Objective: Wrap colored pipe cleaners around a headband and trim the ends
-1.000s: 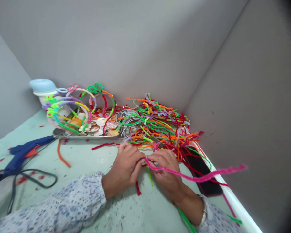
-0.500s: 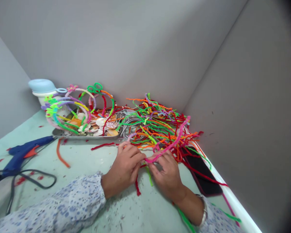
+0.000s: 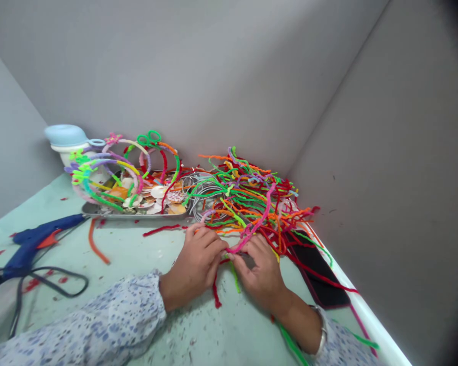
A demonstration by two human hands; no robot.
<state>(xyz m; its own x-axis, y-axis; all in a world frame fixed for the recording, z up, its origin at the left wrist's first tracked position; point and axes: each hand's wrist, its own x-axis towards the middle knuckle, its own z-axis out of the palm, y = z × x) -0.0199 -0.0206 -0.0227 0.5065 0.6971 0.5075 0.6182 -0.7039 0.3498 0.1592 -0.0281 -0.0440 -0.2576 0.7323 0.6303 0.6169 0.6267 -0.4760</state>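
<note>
A bright pink pipe cleaner (image 3: 267, 206) runs from between my fingertips up and to the right over the heap. My left hand (image 3: 200, 259) is closed, pinching its lower end; a lilac and orange piece (image 3: 210, 213) shows just above those fingers, and I cannot tell whether it is held too. My right hand (image 3: 262, 277) grips the pink strand between thumb and fingers, close beside the left fingertips. Below the hands, a red pipe cleaner end (image 3: 216, 295) and a light green one (image 3: 235, 278) stick out on the table.
Behind the hands lies a heap of coloured pipe cleaners (image 3: 248, 178), with coiled wire hoops (image 3: 202, 195) at its left. A metal tray (image 3: 137, 216) holds shells and several decorated headbands (image 3: 137, 175). A blue glue gun (image 3: 34, 244), white bottle (image 3: 66, 147) and phone (image 3: 320, 279) stand around.
The pink pipe cleaner's free end has swung left and now stands steeper. My right hand has shifted slightly, its fingers still on the strand; my left hand has barely moved.
</note>
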